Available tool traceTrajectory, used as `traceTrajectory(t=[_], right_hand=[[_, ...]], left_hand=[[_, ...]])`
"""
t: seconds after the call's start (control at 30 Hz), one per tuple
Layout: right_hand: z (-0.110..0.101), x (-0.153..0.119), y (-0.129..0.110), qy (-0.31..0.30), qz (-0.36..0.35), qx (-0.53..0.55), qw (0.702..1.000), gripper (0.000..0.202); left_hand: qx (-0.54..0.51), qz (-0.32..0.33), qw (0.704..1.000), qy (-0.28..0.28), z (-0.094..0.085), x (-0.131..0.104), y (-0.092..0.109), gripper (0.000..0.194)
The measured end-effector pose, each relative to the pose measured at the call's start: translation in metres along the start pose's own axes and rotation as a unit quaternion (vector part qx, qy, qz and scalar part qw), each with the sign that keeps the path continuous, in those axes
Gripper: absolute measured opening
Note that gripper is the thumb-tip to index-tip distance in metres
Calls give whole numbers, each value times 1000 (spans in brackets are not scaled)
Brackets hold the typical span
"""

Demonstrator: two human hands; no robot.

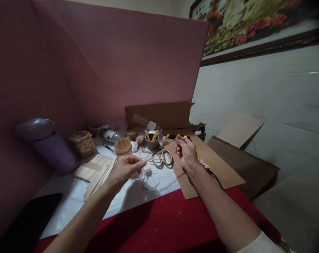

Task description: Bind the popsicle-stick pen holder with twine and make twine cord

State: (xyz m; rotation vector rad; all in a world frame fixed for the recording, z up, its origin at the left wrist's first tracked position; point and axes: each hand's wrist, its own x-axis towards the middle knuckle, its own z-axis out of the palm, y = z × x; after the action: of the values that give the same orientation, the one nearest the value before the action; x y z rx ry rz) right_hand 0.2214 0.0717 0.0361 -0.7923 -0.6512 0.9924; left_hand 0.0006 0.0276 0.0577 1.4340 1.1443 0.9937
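The string (162,150) is drawn out in a nearly straight line between the two hands, and in this view it crosses the scissors (161,159); it looks to hang above them, though I cannot tell the gap. Its long axis slants from the near left of the scissors to their far right. The left hand (128,166) is just left of the scissors, fingers pinched narrow on the string's near end; the right hand (186,151) is right of them, its fingers also closed tight on the string, higher in view. The left fingertips look slightly nearer the scissors' handles than the right ones. The cup (152,144) stands just beyond the scissors, the basket (123,146) to their left, the cardboard (212,162) to their right.
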Motion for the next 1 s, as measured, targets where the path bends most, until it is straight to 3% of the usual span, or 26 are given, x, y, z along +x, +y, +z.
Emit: traceTrajectory(t=[0.1, 0.2, 0.3, 0.4, 0.5, 0.6, 0.7, 0.83, 0.9, 1.0], right_hand=[[4, -8, 7, -86, 66, 6, 994, 41], [8, -16, 14, -146, 102, 0, 984, 37], [10, -20, 17, -166, 108, -8, 980, 33], [19, -22, 15, -180, 98, -10, 979, 31], [43, -24, 8, -196, 89, -8, 976, 30], [79, -21, 6, -217, 59, -22, 974, 24], [119, -9, 15, -210, -5, -109, 972, 7], [155, 15, 44, -195, -29, -221, 955, 8], [159, 25, 60, -193, -37, -264, 944, 10], [149, 32, 77, -194, -69, -341, 917, 11]], left_hand=[[-15, 12, 999, 42, -17, -10, -6, 23], [-20, 21, 998, 46, -35, -16, -10, 21], [-42, 46, 997, 46, -48, -18, -8, 17], [-87, 89, 989, 79, -53, -20, -4, 13], [-155, 124, 969, 144, -55, -20, -1, 14], [-204, 137, 940, 235, -55, -15, 0, 20], [-221, 124, 916, 311, -55, -7, -3, 25], [-125, 80, 912, 383, -58, 8, -17, 30], [-89, 57, 911, 399, -62, 14, -28, 28], [-21, 25, 906, 422, -69, 20, -43, 22]])
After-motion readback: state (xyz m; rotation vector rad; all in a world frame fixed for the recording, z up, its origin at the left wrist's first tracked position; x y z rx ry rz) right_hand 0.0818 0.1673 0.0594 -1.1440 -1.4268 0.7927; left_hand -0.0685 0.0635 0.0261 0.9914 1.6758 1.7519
